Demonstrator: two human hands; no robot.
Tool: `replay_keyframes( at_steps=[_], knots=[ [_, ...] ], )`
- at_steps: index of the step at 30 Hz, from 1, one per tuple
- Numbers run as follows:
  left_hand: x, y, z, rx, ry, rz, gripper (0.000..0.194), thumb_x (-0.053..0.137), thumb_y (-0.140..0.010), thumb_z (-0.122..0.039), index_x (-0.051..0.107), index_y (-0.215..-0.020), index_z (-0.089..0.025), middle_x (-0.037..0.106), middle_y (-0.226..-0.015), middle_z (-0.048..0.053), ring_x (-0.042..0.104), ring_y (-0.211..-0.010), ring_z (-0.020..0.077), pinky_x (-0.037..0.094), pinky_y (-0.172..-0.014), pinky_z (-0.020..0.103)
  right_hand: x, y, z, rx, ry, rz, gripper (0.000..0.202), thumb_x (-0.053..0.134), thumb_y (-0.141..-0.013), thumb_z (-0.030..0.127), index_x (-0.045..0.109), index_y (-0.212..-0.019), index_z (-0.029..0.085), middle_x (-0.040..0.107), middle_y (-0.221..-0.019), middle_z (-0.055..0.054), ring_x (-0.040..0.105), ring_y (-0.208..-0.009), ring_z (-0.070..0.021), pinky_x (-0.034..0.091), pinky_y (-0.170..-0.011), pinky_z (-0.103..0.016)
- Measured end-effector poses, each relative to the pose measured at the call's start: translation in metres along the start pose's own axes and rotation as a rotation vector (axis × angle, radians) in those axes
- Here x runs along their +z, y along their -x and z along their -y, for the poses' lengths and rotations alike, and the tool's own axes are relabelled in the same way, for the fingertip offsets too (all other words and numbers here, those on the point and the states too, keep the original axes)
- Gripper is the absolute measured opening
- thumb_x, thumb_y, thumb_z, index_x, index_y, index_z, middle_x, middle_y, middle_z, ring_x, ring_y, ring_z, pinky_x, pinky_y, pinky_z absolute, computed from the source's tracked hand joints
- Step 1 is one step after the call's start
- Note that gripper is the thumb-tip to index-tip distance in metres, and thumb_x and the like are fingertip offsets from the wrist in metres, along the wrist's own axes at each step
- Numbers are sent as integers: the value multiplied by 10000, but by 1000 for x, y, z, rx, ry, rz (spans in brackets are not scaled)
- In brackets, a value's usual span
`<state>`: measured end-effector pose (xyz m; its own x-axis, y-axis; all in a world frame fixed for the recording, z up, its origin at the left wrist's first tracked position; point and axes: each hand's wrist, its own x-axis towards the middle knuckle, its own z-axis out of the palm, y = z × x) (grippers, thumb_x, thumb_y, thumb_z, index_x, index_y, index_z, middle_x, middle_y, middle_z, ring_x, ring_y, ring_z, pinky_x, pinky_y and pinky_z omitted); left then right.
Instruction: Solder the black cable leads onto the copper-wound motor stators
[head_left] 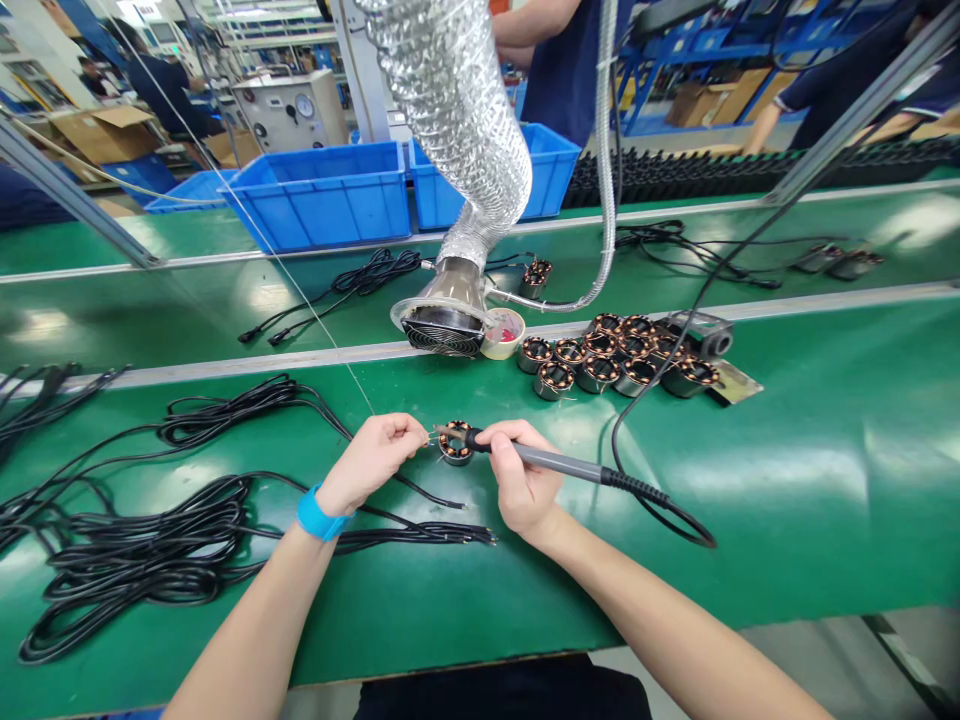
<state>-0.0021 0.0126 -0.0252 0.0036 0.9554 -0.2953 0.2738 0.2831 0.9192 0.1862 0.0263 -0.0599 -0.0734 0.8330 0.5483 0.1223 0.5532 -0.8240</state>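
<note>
In the middle of the green bench lies one motor stator (455, 443), a dark ring with copper windings. My right hand (527, 478) grips a soldering iron (551, 458) with a grey handle, its tip over the left part of the stator's top. At the stator's left side my left hand (380, 452) pinches the thin solder wire (319, 318), which runs down from the upper left. Short lead ends show between these fingertips and the stator. A blue band (321, 513) is around my left wrist. Whether the tip touches a lead is too small to tell.
Bundled black cables (161, 540) lie on the left, their stripped ends near my left forearm. Several stators (600, 372) stand at the back right. A fume extractor hood (444, 325) hangs ahead beside a tape roll (504, 333). Blue bins (322, 195) and co-workers are beyond.
</note>
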Motion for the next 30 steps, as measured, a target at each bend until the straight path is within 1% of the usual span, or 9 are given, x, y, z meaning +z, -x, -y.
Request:
replay_keyframes(
  at_steps=[3,6,9,12,15,17,21,25,30],
  knots=[
    [0,0,0,-6,-3,8,211,569,-754,-360,596,-708,-156,436,-576,-48,305,-492,80,207,-470,221,3,-3,3,-24,37,47,196,470,-955,281,647,-906,213,638,-698,-13,654,-678,-159,550,-640,-287],
    [-1,-1,0,0,11,32,211,567,-775,-358,587,-712,-158,443,-584,-48,315,-494,80,215,-468,219,9,-8,3,-104,71,125,165,504,-946,208,644,-1032,224,659,-835,-23,648,-745,-140,549,-729,-282],
    [-2,0,-1,45,16,39,219,570,-800,-361,577,-719,-157,459,-610,-44,332,-512,80,237,-479,215,15,-11,-3,-179,74,231,290,520,-935,151,599,-1197,244,611,-996,-50,636,-883,-142,540,-817,-288],
    [0,2,-2,91,28,34,237,571,-817,-373,568,-721,-157,468,-623,-39,355,-527,82,268,-492,212,20,-12,-9,-208,79,283,401,521,-926,121,539,-1300,265,560,-1055,-62,625,-929,-148,534,-859,-300],
    [0,-2,1,118,44,30,237,558,-830,-366,575,-727,-153,504,-634,-21,389,-522,85,291,-493,219,24,-14,-14,-248,123,273,428,527,-919,113,534,-1314,279,545,-1073,-68,628,-916,-155,537,-847,-297],
    [-2,-8,6,137,42,20,214,556,-830,-336,591,-733,-149,523,-631,-10,408,-517,87,307,-498,225,28,-16,-17,-283,163,267,425,533,-919,131,534,-1316,282,552,-1043,-65,636,-893,-167,538,-835,-304],
    [-6,-17,15,184,68,0,116,603,-775,-249,630,-757,-137,586,-675,11,475,-575,99,380,-573,229,32,-20,-22,-381,196,259,401,528,-923,171,538,-1309,280,551,-1033,-63,643,-856,-170,535,-789,-292],
    [-6,-16,17,209,39,-7,110,611,-747,-208,665,-795,-125,633,-725,21,550,-671,130,444,-676,247,32,-20,-20,-370,228,264,377,547,-921,192,544,-1291,264,549,-1078,-65,639,-890,-165,527,-804,-280],
    [-6,-16,17,223,3,-22,137,590,-723,-145,680,-823,-119,647,-733,19,569,-681,137,453,-669,243,35,-20,-16,-363,201,286,360,519,-934,174,545,-1282,263,540,-1090,-59,637,-905,-158,523,-836,-274]
  ],
)
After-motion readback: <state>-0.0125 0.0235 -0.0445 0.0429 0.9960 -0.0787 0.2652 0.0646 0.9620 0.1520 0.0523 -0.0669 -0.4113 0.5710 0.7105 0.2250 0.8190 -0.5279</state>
